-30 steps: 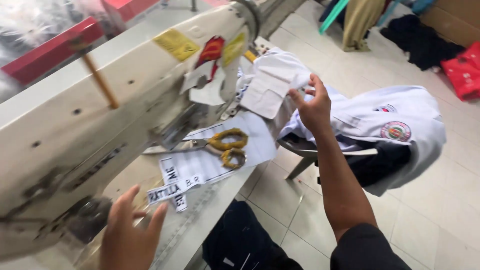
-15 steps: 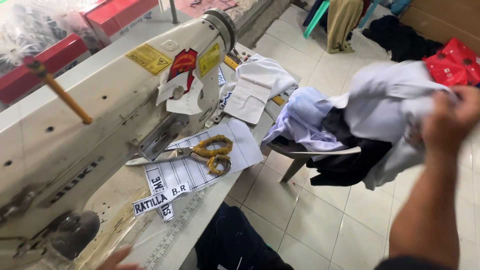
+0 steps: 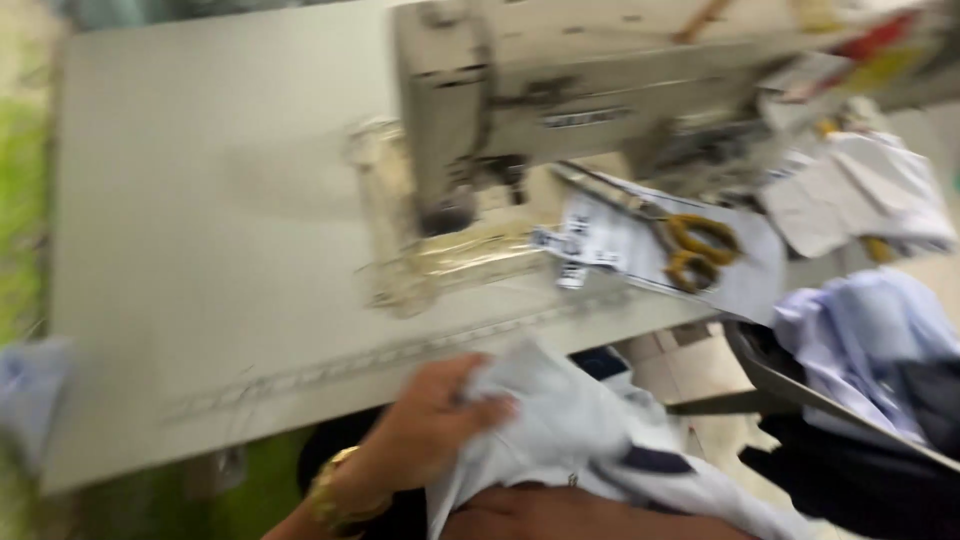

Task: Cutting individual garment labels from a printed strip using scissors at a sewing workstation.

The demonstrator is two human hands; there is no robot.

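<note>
Our left hand (image 3: 425, 425) grips the white garment (image 3: 580, 430) below the counter (image 3: 200, 250) edge; we cannot tell our right hand's (image 3: 560, 520) state beneath it.

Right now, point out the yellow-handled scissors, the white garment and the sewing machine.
yellow-handled scissors (image 3: 700, 252): head view, on the handle loops.
white garment (image 3: 570, 425): head view, on the bunched cloth beside the left hand's fingers.
sewing machine (image 3: 560, 90): head view, on the arm's side.

The table (image 3: 200, 250) and sewing machine (image 3: 560, 90) are seen closely from above by one head camera, blurred
</note>
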